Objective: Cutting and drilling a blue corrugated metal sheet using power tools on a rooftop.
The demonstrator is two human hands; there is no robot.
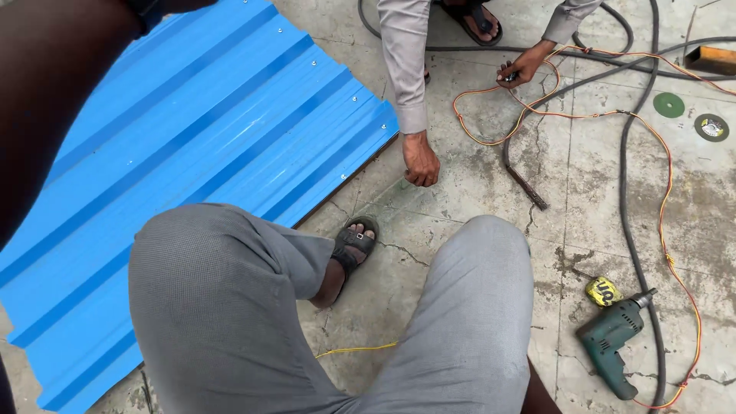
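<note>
I am crouched, and my two knees in grey trousers point(230, 307) fill the lower middle of the view. My left forearm point(54, 92) crosses the top left corner, with the hand beyond the frame edge. My right hand is out of view too; only a sliver of arm point(539, 392) shows at the bottom. My sandalled foot point(351, 247) rests on the concrete beside a blue corrugated metal sheet point(215, 130). Across from me another person's hand point(421, 159) is closed low over the floor near the sheet's corner, and their other hand point(520, 67) holds a small dark object by an orange wire point(667, 253).
A green electric drill point(613, 337) and a yellow tape measure point(604, 291) lie on the cracked concrete at right. Thick grey cables point(627, 199) loop across the floor. Two grinding discs point(669, 105) point(711, 127) lie at the far right. A thin yellow wire point(360, 349) runs between my knees.
</note>
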